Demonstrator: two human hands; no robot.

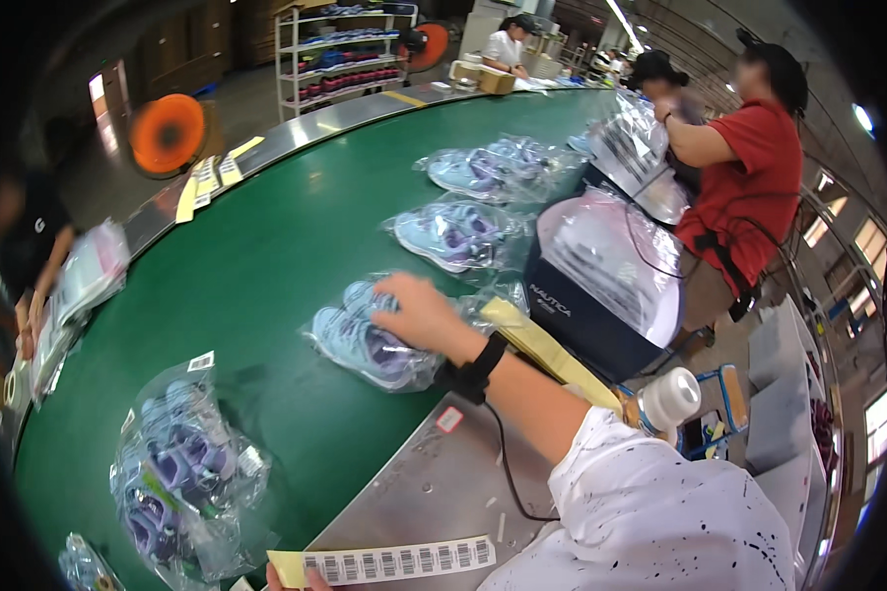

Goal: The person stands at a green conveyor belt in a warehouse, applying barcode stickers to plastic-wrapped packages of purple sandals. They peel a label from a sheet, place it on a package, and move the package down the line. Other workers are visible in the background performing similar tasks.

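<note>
My right hand, with a black band at the wrist, has its fingers curled over a pair of light blue and lilac shoes in a clear plastic bag. The pair lies on the green conveyor belt beside the metal table edge. Low in the view, partly cut off, my left hand pinches the yellow end of a label strip printed with several barcodes. To the left lie more bagged shoes, with a white barcode label on their bag.
Farther along sit other bagged shoes, beside a dark blue box of plastic bags. Yellow strips and a white-lidded container are by my right arm. A person in red works at right, another at left.
</note>
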